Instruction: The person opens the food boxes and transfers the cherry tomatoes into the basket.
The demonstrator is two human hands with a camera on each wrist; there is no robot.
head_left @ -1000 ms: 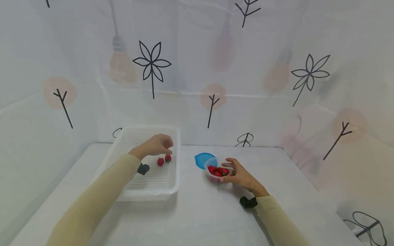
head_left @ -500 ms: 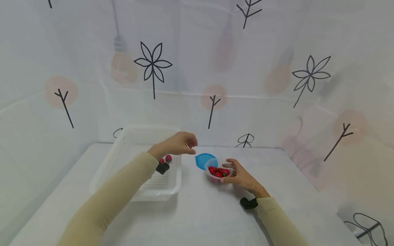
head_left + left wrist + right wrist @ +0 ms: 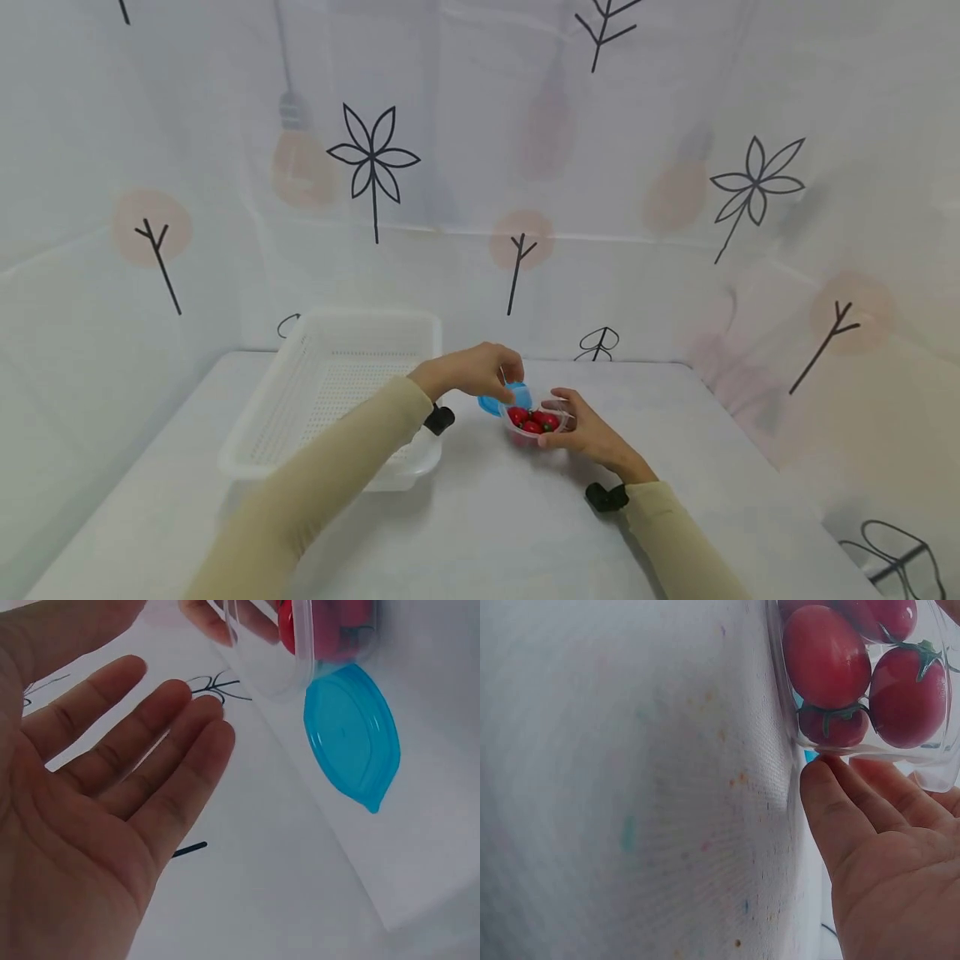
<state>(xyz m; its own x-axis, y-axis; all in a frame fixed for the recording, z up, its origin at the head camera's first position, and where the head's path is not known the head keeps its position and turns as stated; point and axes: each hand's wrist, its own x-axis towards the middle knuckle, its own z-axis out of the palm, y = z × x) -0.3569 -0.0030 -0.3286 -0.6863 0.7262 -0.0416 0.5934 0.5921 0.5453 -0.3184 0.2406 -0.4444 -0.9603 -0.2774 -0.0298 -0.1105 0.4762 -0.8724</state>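
Observation:
My left hand hovers just left of and above a small clear plastic container. In the left wrist view its fingers are loosely extended and no object shows between them and the thumb. The container holds several red cherry tomatoes with green stems. My right hand grips the container's right side, thumb at the front and fingers at the back; the right wrist view shows fingers against its wall. A blue lid lies on the table behind the container, partly covered by my left hand in the head view.
A white perforated plastic basket stands at the left of the white table. My left forearm crosses over it and hides part of its inside. A patterned white cloth hangs behind the table.
My left hand has moved right, from over the basket to beside the container. Two cherry tomatoes seen in the basket are now hidden behind the left arm. My right hand and the container stay put.

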